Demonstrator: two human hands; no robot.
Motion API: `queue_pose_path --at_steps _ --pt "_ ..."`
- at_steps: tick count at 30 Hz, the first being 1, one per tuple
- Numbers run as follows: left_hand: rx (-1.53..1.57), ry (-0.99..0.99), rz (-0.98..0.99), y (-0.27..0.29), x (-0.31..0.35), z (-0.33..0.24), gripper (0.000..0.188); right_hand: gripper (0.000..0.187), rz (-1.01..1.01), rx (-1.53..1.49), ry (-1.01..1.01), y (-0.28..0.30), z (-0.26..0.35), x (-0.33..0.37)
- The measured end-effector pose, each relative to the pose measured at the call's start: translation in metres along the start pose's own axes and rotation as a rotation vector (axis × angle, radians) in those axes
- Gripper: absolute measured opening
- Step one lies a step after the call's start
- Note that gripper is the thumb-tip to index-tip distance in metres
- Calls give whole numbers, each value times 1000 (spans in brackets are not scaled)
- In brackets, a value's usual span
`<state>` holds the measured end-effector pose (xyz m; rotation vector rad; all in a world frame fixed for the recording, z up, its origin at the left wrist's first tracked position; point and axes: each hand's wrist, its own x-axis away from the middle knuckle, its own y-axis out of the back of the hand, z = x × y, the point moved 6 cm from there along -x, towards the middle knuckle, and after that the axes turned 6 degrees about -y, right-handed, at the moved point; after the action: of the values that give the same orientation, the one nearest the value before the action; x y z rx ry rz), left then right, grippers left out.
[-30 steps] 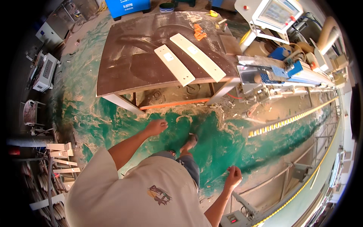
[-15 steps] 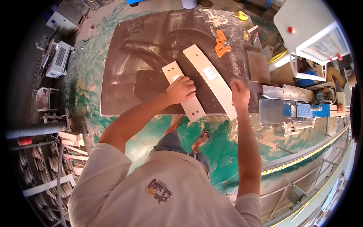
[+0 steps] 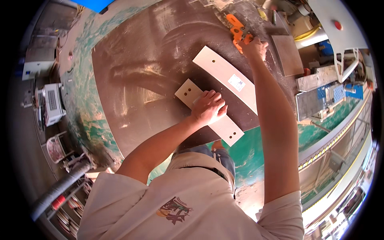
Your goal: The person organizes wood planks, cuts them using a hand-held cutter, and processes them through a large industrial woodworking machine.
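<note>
From where I stand, the person is bent over a dark brown bench with both arms stretched out. The left hand lies across the middle of the shorter pale board, its fingers curled toward the far edge; I can't tell whether it grips the board or only presses on it. That board lies aslant, its near pair of holes close to the bench's front edge and its tip jutting past it. The right hand is up at the orange clamp-like tool, fingers bent and partly over its lower end; I can't make out whether they have closed on it.

The longer pale board, with a white label, lies between the two hands, its near end hidden behind the right forearm.

What would worry me is the overhang: a push down on the jutting tip, or a bump from the person's body, could tilt or slide the shorter board off. Dragging the right arm back low could knock the longer one askew. And a loose fingertip hold, with that dusty surface, could let the orange tool slip.
</note>
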<state>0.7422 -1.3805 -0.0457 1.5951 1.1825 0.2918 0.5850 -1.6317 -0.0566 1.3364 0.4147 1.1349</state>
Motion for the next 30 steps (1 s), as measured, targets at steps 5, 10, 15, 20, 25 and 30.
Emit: queue_pose_path --at_steps 5,10,15,20,25,30 --pt "-17 -39 -14 2 -1 2 20 91 57 -39 -9 1 -15 13" --pt "6 -65 -22 2 -5 -4 29 85 -22 -136 84 13 -68 9" --pt "91 -93 -107 1 -2 -3 33 49 84 -408 232 44 -103 52" --pt "55 -98 -42 -6 2 -6 34 47 579 -1362 163 69 -190 182" --pt "60 -53 32 -12 -3 -15 35 74 352 -1654 -222 57 -297 330" --pt "61 -43 -51 -27 -5 -46 35 60 329 -1667 -385 0 -346 405"
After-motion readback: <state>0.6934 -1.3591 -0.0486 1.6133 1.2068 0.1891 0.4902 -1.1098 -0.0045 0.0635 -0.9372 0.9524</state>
